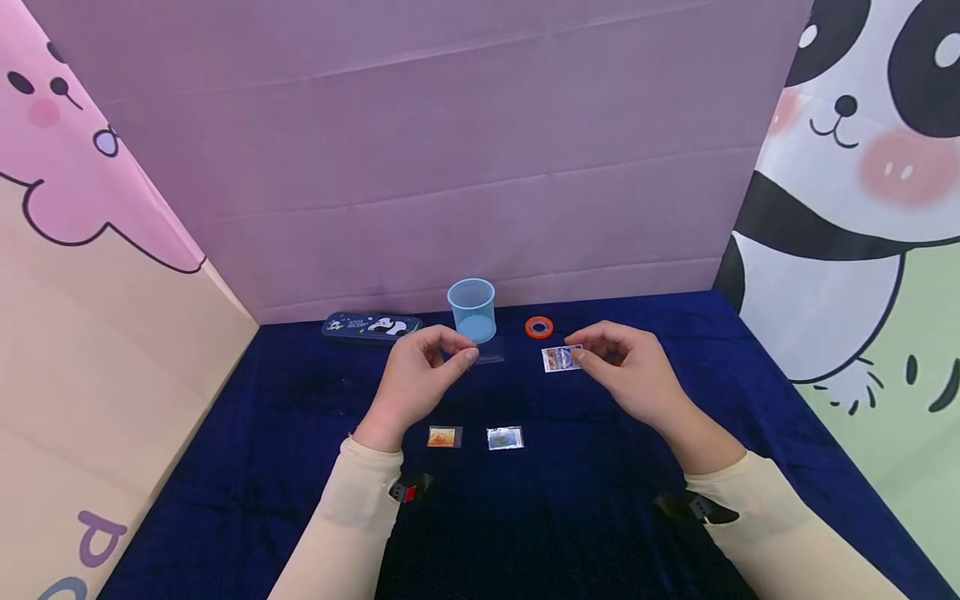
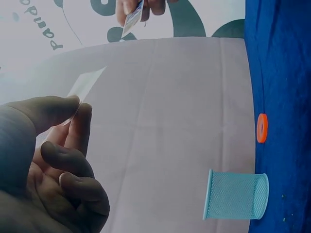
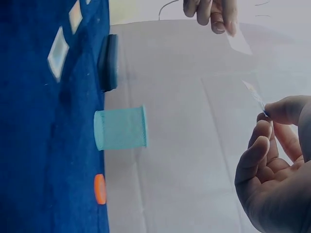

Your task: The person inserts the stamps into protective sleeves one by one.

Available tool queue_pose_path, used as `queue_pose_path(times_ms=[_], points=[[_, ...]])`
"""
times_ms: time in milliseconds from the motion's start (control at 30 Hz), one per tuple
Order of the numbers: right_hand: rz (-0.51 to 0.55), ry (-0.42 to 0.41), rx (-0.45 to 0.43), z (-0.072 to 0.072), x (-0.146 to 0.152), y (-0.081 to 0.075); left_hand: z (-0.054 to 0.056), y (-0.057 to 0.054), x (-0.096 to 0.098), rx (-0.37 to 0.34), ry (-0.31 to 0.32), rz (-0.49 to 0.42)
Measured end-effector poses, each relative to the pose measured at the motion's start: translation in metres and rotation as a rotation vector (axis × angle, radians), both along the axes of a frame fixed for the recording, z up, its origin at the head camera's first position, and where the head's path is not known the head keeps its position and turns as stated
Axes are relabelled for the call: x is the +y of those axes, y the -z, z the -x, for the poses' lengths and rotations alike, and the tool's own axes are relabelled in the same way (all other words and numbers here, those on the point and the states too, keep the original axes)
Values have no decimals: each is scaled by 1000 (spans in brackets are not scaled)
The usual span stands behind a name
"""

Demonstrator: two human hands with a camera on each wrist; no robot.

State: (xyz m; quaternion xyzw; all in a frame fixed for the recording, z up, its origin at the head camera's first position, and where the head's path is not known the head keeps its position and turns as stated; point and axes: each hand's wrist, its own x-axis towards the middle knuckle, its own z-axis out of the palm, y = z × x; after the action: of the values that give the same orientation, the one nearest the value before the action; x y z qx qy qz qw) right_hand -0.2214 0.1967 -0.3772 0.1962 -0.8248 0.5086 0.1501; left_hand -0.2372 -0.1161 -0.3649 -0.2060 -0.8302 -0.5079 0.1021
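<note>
Between thumb and fingertips, my left hand (image 1: pixel 420 375) pinches a small clear plastic sleeve (image 2: pixel 87 82), which shows only faintly against the cloth in the head view. To its right, my right hand (image 1: pixel 637 371) holds a small printed card (image 1: pixel 557 359) by one edge, its picture side facing up toward the head camera. A gap separates the sleeve from the card, and both are raised in front of me. Below the hands, an orange picture card (image 1: pixel 442 437) and a bluish picture card (image 1: pixel 505 437) lie side by side on the dark blue cloth, each in a shiny clear sleeve.
At the back of the table (image 1: pixel 285 467) stands a light blue mesh cup (image 1: pixel 472 310). Left of it lies a dark blue pencil case (image 1: pixel 360 327) with a panda print. An orange roll of tape (image 1: pixel 529 327) lies to the cup's right. Fabric walls enclose the back and sides.
</note>
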Motion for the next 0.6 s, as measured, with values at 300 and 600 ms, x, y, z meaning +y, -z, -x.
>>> queue_pose_path(times_ms=[300, 600], points=[[73, -41, 14, 5, -17, -14, -2, -3, -2, 24, 20, -60], [127, -52, -6, 4, -28, -21, -5, -5, -2, 39, 17, -96]])
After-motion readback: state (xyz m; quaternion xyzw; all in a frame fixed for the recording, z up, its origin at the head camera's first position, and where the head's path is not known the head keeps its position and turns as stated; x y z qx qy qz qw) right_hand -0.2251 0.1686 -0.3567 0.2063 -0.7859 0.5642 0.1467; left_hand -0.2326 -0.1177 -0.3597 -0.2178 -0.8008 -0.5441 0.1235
